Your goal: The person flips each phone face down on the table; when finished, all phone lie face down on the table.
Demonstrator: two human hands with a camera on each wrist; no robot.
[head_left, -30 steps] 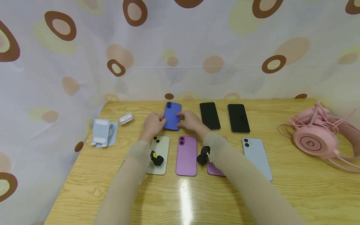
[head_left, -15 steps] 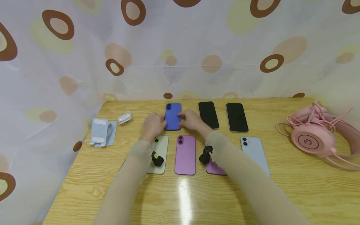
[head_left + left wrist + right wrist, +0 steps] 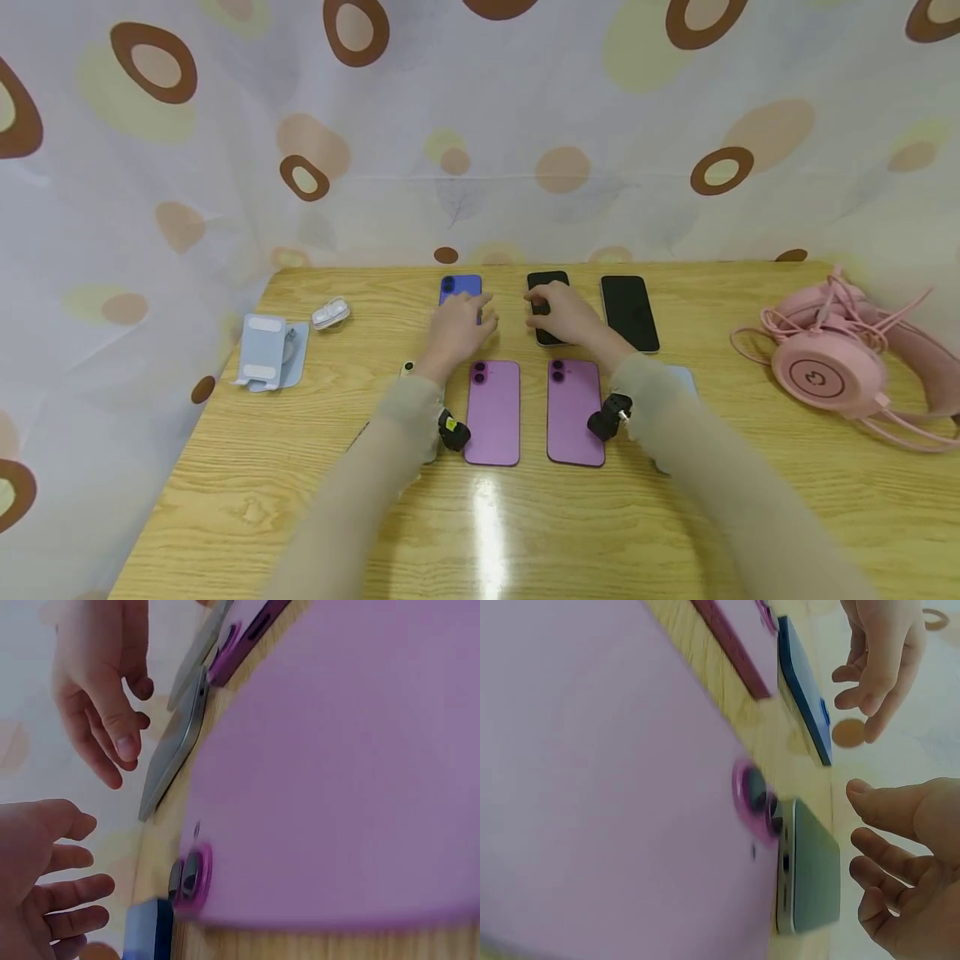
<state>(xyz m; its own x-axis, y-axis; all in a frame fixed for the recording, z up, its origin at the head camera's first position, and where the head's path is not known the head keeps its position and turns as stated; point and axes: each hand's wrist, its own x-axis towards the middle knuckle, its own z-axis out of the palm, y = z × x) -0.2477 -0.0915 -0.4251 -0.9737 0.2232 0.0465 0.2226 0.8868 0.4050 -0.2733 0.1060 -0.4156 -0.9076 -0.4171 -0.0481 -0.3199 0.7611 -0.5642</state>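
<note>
My left hand (image 3: 459, 329) hovers over the lower part of a blue smartphone (image 3: 463, 283), fingers spread and holding nothing. Above the left black-screened smartphone (image 3: 550, 336) is my right hand (image 3: 567, 315), its fingers loosely bent; both wrist views show a gap between hand and phone. Nearer me lie two purple smartphones, one left (image 3: 492, 417) and one right (image 3: 573, 417), camera side up. A pale green smartphone (image 3: 408, 368) is mostly covered by my left forearm. My right sleeve covers most of a light blue smartphone (image 3: 684, 377).
A second black-screened smartphone (image 3: 630, 312) lies at the back right. Pink headphones (image 3: 832, 367) with tangled cable sit at far right. A light blue phone stand (image 3: 264, 354) and a white bundled cable (image 3: 331, 313) are at left. A patterned curtain (image 3: 510, 125) hangs behind the table (image 3: 247, 508).
Both hands have let go of the blue smartphone and shifted right. The left hand now covers its lower part; the right has moved over the left black-screened smartphone.
</note>
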